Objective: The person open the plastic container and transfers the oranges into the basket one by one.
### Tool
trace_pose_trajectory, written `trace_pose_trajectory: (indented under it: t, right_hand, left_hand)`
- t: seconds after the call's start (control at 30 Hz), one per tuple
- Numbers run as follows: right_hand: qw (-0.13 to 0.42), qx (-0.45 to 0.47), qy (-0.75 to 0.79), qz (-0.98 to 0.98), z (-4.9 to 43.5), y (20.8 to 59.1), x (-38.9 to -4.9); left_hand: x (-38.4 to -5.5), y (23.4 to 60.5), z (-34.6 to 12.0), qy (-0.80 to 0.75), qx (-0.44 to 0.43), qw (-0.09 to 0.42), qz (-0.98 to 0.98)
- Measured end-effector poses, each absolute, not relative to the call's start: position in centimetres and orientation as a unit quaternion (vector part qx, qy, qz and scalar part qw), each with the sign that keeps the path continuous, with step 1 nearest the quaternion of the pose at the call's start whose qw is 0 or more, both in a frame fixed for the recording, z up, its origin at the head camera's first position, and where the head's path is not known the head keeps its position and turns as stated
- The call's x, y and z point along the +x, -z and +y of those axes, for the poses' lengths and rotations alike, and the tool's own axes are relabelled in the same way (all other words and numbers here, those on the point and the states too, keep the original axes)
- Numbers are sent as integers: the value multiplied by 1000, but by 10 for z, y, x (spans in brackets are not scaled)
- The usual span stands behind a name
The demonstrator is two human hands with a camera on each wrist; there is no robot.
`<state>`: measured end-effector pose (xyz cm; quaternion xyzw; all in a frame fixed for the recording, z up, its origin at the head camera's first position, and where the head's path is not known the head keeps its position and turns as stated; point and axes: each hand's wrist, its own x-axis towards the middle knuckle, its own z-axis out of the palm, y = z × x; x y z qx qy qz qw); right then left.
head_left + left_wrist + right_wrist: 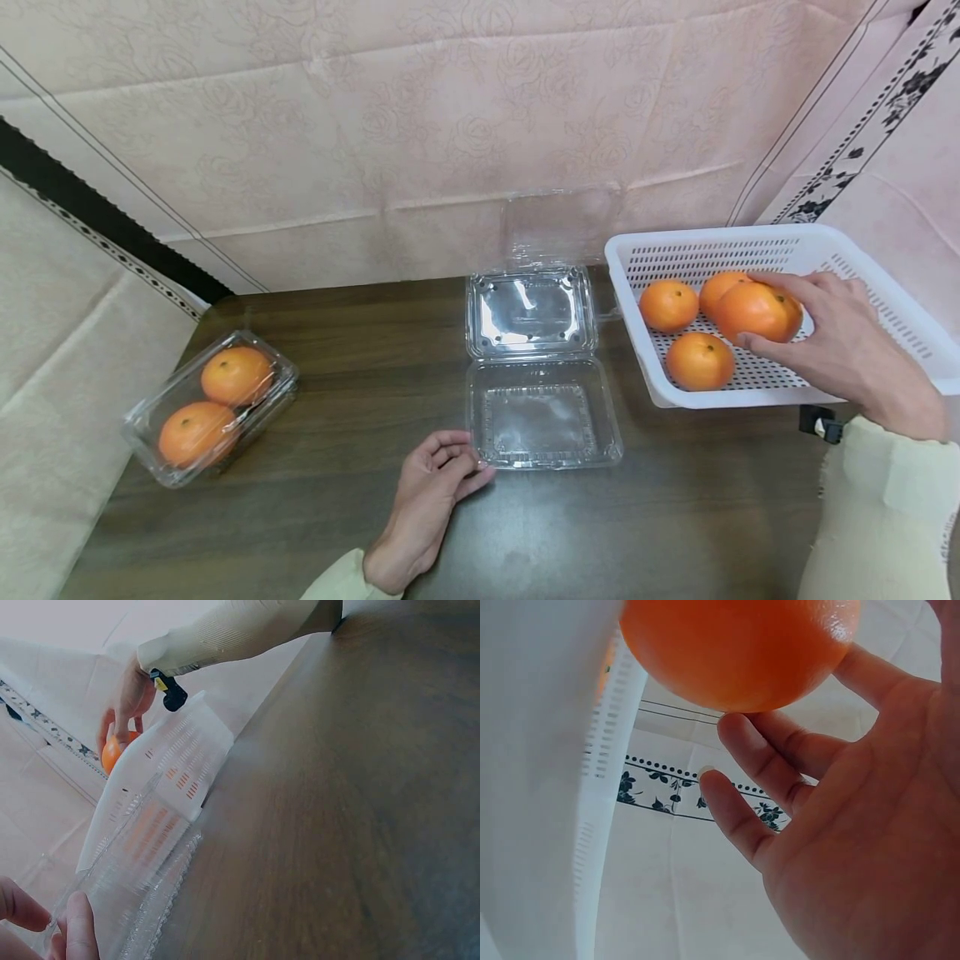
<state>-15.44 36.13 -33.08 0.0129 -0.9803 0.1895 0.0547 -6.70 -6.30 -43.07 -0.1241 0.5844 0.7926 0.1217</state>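
My right hand [847,333] holds an orange [759,312] over the white basket [735,398], thumb on one side and fingers on the other. In the right wrist view that orange [742,652] is at the top, against the fingers. Several more oranges lie in the basket, one of them [701,362] close to its front wall. A clear plastic clamshell box [543,417] stands open on the table, its lid [531,312] folded back. My left hand [431,500] pinches its front left corner; the left wrist view shows thumb and finger [81,930] at the rim.
On the left of the brown table [360,400], a closed clear box [258,417] contains two oranges [237,377]. A pale patterned cloth [375,150] hangs behind the table. The basket is to the right of the clamshell.
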Motion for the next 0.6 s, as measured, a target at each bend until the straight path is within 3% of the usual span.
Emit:
trace_pose_trajectory:
  t: [0.6]
  right_hand:
    - [58,14,-182,-982,371,336,-155]
  left_hand:
    - [-67,431,-63,-795,-124,116,582]
